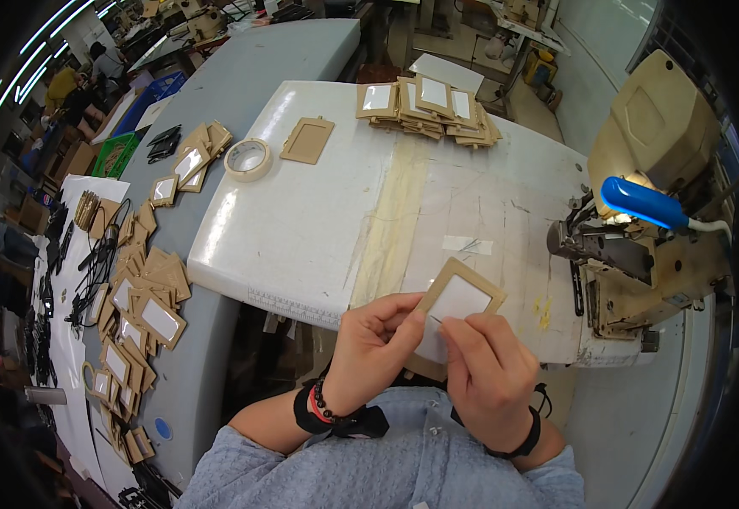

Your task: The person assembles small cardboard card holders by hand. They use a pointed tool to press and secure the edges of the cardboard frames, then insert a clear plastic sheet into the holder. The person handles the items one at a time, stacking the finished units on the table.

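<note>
Seemingly midway, pinching a tan card frame [464, 293] with left hand [376, 346] and right hand [495, 360] over the sewing table's [293, 233] near edge, with stacked white-windowed frames [429, 110] apparently filled and one all-tan frame [308, 141] perhaps unfilled beyond.

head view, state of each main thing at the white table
held frame, white showing in window
left hand, fingers closed on it
right hand, fingers closed at its near edge
tape roll, lying flat
lone frame, flat, no white showing
frame stack, piled unevenly
blue lamp, appears lit
</note>
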